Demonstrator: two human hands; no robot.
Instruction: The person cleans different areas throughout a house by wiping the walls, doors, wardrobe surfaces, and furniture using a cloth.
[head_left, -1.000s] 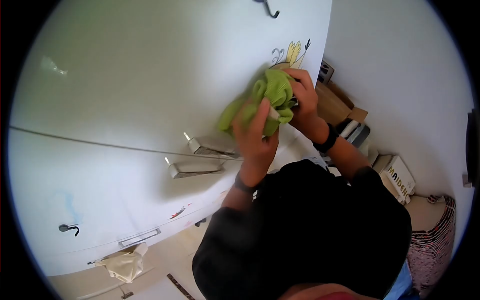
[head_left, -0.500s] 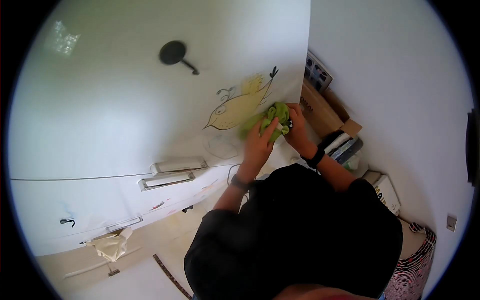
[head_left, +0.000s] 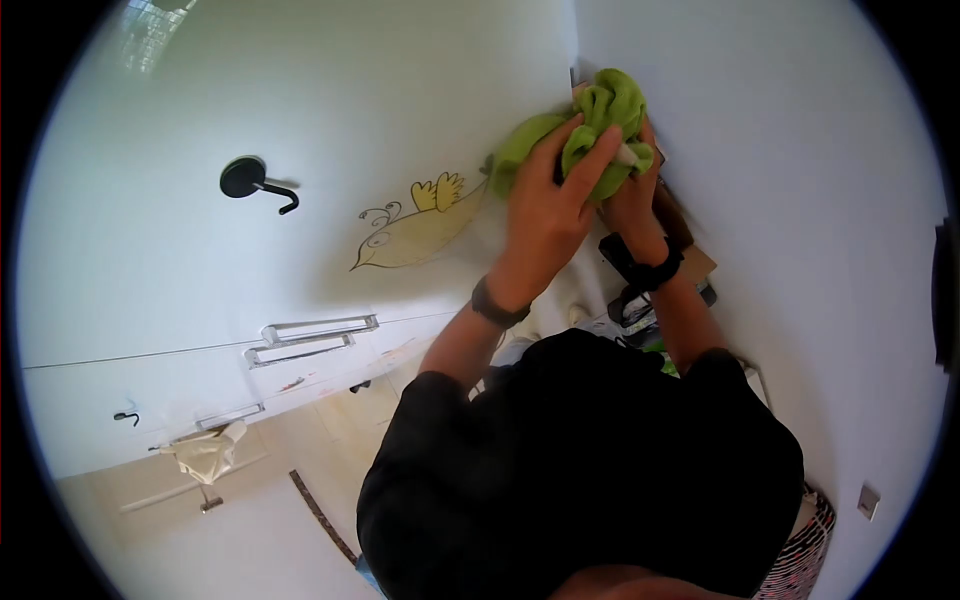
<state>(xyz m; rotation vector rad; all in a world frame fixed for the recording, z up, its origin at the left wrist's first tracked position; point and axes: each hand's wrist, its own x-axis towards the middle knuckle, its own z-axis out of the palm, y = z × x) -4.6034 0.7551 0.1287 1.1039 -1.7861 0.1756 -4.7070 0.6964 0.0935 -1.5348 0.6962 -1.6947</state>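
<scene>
A bunched green cloth (head_left: 613, 98) is held up between both hands, near the edge of a white door panel (head_left: 400, 100). My left hand (head_left: 545, 215) is closed on the cloth's left side, fingers across its folds. Behind and to the right, my right hand (head_left: 632, 205) grips the cloth, its fingers partly hidden by it. Just left of the cloth, a yellow bird drawing (head_left: 425, 232) with black outlines shows on the panel, its tail end close to the cloth. A small pale bit pokes out of the folds; I cannot tell what it is.
A black hook (head_left: 243, 178) is fixed to the panel, left of the bird. Two handles (head_left: 320, 328) sit lower down. At right are a white wall (head_left: 780, 200) and a cardboard box (head_left: 703, 265). A cream cloth bag (head_left: 208, 455) hangs at lower left.
Both hands and the green cloth have moved up and to the right, from below the bird to beyond its tail. The view has shifted, with the hook and bird now further left and lower.
</scene>
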